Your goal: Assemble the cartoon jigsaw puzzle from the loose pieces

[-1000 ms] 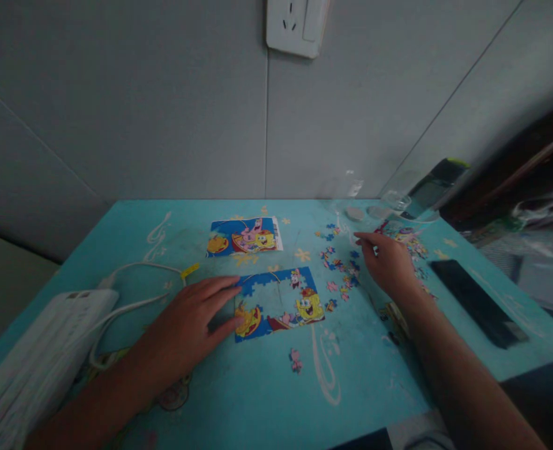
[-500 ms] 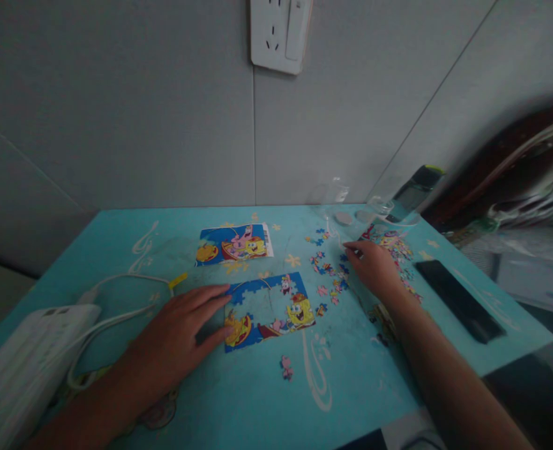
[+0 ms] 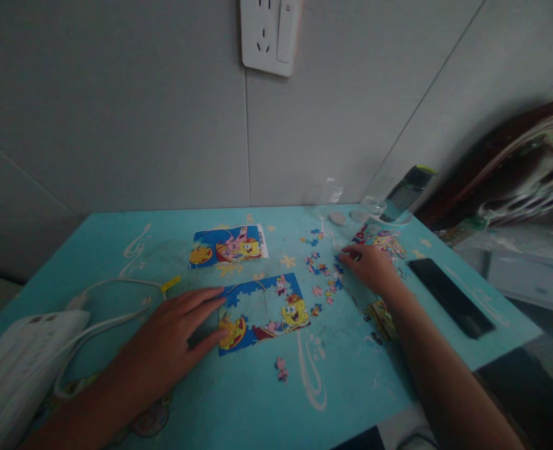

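A partly assembled jigsaw puzzle (image 3: 297,319) of a yellow cartoon character lies on the table, its frame joined around an unfilled middle. At its left edge rests my left hand (image 3: 180,328), fingers stretched and apart, fingertips touching the puzzle's border. Loose puzzle pieces (image 3: 322,269) are scattered to the right of it. Over the far right of these is my right hand (image 3: 367,265), thumb and fingers pinched together beside a dark blue piece; what is between the fingertips is too small to make out. A reference picture card (image 3: 229,245) lies behind the puzzle.
A few joined pink pieces (image 3: 281,369) lie in front. Another pile of pieces (image 3: 388,240) sits beyond my right hand, near a clear container (image 3: 373,205) and a bottle (image 3: 412,187). A black flat object (image 3: 450,299) lies right; a white power strip (image 3: 32,350) with cables lies left.
The view has shifted slightly, so everything sits a little further left. My right hand has come slightly nearer along the loose pieces. The left hand stays at the puzzle's edge.
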The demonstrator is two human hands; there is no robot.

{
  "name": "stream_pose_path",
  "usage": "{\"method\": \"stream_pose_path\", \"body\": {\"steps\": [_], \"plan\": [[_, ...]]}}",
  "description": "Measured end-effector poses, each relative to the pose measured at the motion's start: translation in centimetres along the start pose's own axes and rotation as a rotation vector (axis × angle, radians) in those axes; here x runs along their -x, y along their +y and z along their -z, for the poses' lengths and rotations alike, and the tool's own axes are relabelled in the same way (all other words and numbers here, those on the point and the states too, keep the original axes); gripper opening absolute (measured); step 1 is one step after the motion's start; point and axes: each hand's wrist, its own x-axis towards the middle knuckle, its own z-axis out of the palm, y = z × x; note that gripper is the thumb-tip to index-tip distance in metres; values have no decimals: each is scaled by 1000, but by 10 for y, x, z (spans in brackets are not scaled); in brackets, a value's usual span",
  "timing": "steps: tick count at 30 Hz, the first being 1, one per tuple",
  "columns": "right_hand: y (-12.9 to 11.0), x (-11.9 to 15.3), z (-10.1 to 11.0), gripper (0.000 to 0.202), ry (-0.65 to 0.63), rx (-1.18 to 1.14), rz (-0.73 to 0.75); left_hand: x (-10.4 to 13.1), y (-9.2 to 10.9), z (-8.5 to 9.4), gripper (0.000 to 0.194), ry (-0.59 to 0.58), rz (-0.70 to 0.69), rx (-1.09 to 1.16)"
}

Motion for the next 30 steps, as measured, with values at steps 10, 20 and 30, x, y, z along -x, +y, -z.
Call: {"method": "stream_pose_path", "body": {"steps": [10, 20, 30], "plan": [[-2, 2, -4, 28, -36, -51, -11, -1, -4, -4, 55, 26, -10, -3], [-1, 0, -5, 19, -62, -108, -9, 0, -4, -4, 54, 22, -5, 1], [3, -3, -8, 18, -36, -204, -3, 0, -1, -1, 51, 13, 11, 11]]}}
